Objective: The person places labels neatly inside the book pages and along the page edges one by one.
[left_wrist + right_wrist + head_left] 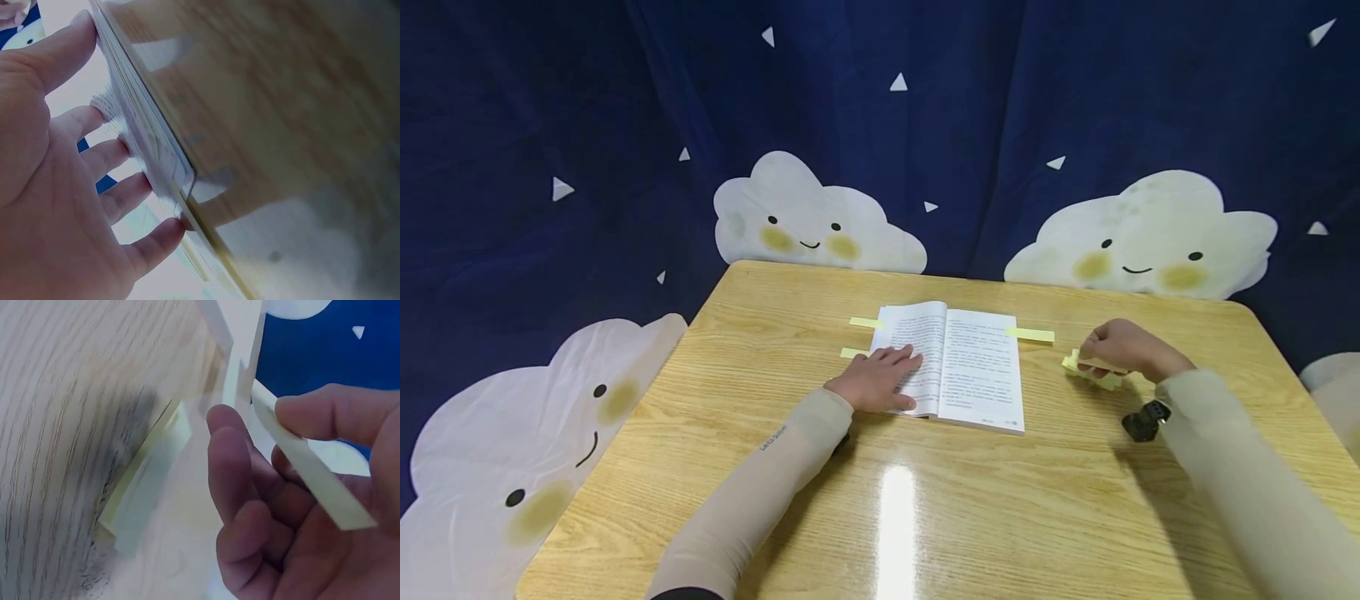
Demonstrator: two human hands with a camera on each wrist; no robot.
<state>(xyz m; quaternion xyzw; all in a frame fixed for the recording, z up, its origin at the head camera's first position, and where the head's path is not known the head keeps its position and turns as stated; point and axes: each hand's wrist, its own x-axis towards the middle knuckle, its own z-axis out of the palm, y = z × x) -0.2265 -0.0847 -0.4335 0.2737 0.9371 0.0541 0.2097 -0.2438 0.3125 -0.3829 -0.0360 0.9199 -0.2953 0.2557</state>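
An open book (977, 367) lies on the wooden table with printed pages facing up. My left hand (877, 379) rests with spread fingers on its left page; in the left wrist view the fingertips touch the page near the book's edge (150, 125). Pale yellow sticky strips jut from the book: an upper left strip (867, 322), a lower left strip (853, 353) and a right strip (1032, 335). To the right of the book, my right hand (1123, 346) pinches a yellow sticky strip (312, 469) between thumb and fingers. Below that hand lies a small pad of sticky strips (147, 481).
The wooden table (760, 333) reaches back to a dark blue curtain (850, 100) printed with clouds and white triangles. A black wrist device (1146, 421) sits at the right wrist. Light glares off the table in front of the book.
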